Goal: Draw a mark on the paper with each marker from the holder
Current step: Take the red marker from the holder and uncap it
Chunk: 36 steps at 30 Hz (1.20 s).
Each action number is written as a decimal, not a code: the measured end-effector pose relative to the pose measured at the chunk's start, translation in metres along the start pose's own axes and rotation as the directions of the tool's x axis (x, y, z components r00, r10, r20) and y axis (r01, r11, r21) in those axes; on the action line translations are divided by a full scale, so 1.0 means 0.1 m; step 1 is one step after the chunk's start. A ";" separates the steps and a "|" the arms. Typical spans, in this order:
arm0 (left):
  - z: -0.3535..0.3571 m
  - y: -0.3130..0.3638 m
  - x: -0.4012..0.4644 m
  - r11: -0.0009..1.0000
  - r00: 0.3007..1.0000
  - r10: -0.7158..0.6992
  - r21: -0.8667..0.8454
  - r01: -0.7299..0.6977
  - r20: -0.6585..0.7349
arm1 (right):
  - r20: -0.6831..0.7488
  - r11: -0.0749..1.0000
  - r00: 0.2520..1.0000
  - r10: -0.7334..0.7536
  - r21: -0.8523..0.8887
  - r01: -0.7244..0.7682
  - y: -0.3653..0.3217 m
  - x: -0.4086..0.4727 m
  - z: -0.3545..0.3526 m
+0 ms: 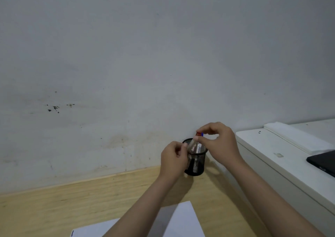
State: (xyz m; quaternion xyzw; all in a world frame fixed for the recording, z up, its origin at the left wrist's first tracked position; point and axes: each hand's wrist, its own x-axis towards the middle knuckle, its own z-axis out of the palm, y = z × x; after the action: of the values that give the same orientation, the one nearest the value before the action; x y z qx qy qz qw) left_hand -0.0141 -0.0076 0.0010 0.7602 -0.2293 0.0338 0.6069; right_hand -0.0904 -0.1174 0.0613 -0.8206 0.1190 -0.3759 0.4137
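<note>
A black mesh holder (196,162) stands on the wooden desk against the wall, with several markers (197,147) sticking out of it; red and blue caps show at their tops. My right hand (220,142) reaches over the holder, its fingertips pinching the marker tops around the red and blue caps. My left hand (173,157) is curled against the holder's left side, fingers at the rim touching a leaning marker. White paper (181,220) lies at the near edge of the desk, partly hidden by my forearms.
The wooden desk (72,206) meets a stained grey wall. A white cabinet (282,157) stands to the right, carrying a white flat sheet (297,138) and a dark flat device (324,162).
</note>
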 end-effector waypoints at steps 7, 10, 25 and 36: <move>-0.46 0.49 -0.37 0.731 0.924 -0.263 -0.567 0.379 0.279 | -0.008 0.970 0.974 -0.227 0.094 0.226 -0.29 -0.73 0.00; -0.66 0.62 -0.53 0.746 0.942 -0.240 -0.577 0.333 0.232 | 0.060 0.968 0.970 -0.238 0.103 0.231 -0.40 -0.92 -0.01; -1.36 0.71 -1.21 0.952 0.985 0.122 -0.295 -0.082 0.121 | 0.168 0.863 0.978 0.127 0.466 -0.193 -1.01 -1.18 0.09; -1.59 0.60 -1.36 0.990 0.991 0.126 -0.076 -0.122 0.051 | 0.151 0.797 0.986 0.068 0.587 -0.145 -1.06 -1.33 0.20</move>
State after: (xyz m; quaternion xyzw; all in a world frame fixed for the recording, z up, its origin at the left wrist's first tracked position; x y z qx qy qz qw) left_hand -0.1228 0.1740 0.0518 0.7226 -0.2941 0.0418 0.6241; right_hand -0.1806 0.0283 0.0663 -0.6626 0.0156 -0.3195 0.6772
